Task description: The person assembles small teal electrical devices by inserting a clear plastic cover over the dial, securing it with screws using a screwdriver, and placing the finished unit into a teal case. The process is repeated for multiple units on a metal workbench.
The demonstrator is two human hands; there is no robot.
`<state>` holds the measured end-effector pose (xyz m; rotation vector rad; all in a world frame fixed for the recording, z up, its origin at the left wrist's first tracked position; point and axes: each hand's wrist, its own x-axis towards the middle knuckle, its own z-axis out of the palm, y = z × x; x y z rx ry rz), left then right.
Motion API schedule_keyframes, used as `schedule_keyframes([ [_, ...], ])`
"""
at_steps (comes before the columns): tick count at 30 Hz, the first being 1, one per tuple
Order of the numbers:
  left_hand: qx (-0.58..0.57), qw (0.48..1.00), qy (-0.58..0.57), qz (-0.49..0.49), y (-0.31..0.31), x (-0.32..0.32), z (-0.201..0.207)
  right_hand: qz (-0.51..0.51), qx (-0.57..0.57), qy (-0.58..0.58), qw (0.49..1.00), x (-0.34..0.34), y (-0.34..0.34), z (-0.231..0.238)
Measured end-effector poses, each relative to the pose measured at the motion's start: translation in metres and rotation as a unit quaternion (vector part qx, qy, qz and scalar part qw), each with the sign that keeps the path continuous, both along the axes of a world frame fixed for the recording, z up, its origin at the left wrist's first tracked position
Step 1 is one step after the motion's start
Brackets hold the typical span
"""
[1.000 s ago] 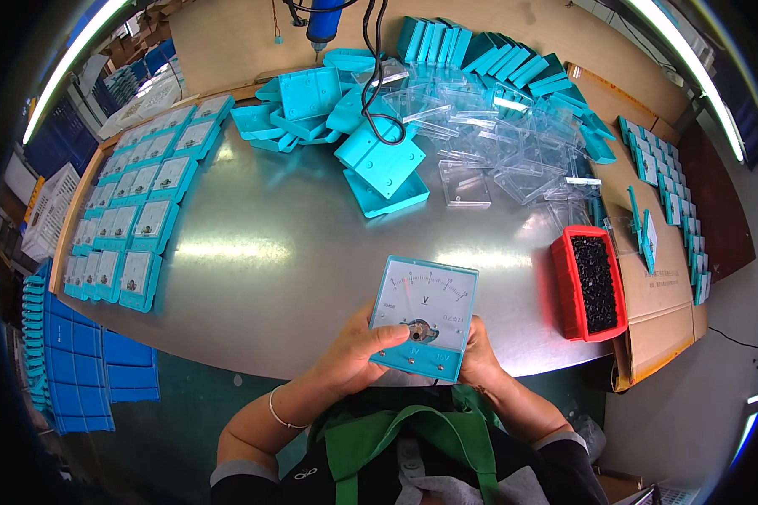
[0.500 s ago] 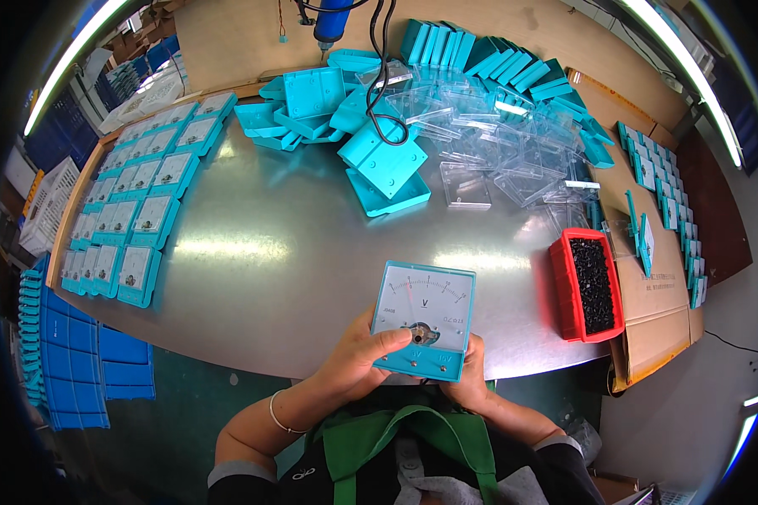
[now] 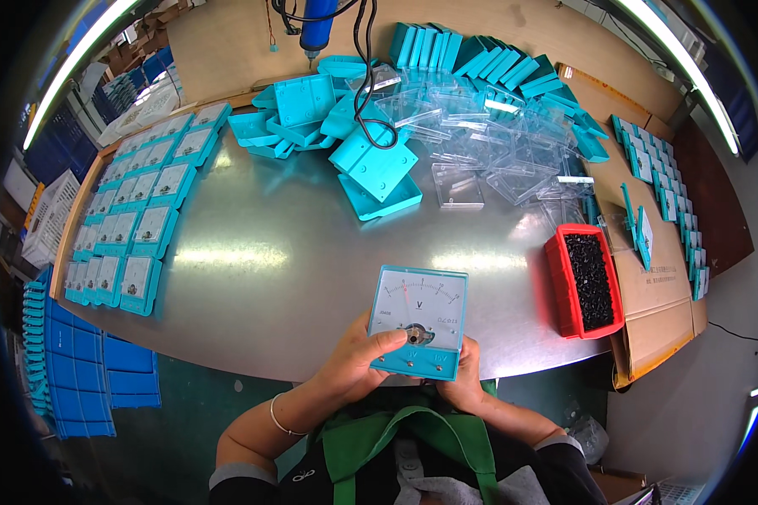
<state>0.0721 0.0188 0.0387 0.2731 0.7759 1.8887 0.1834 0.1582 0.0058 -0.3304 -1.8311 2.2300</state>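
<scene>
Meter at near centre, over the bench edge, dial facing up to the wearer; teal frame, white dial, scale at its far end, red needle over the scale's left part. Cannot tell whether its underside touches the bench.

Left hand: clamped on the meter's left side, thumb laid over the front beside the round mechanism, other fingers largely hidden beneath. Bangle on that wrist. Right hand: against the meter's near right edge, fingers partly behind it; cannot tell whether they close on it.

Left: rows of units, teal with white faces, along a wooden rail. Blue crates lower down, beyond the bench edge.

Far centre: teal cases, some heaped, others lined up on edge farther right. Clear covers in a loose pile to their right, overlapping. Blue tool above the heap, tip down; black cable looping just beside, its lower bend in front of a case.

Right: red bin full of small black parts, just beside cardboard. Farther right, more meters in rows.
</scene>
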Motion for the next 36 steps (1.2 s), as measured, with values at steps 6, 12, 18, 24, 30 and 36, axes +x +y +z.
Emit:
schedule_keyframes([
  [6,-0.001,0.998,0.052,0.028,-0.012,-0.03,-0.018,0.139,-0.176,-0.129,0.966,-0.023,0.051,0.031],
  [12,-0.033,0.917,0.316,0.243,0.007,-0.046,-0.012,0.063,0.468,0.058,0.879,-0.065,0.04,0.076],
  [18,0.015,0.963,0.145,0.226,0.002,-0.075,-0.04,0.124,0.497,0.149,0.846,-0.113,0.027,0.059],
  [24,0.027,0.975,0.125,0.181,-0.002,-0.087,-0.028,-0.073,0.643,0.102,0.755,-0.178,0.09,0.004],
  [30,0.027,0.967,0.14,0.209,-0.008,-0.079,-0.022,0.07,0.492,0.006,0.868,-0.114,0.103,0.053],
  [36,0.036,0.982,0.15,0.106,0.006,-0.069,-0.024,0.173,0.617,-0.018,0.768,-0.106,0.13,0.131],
])
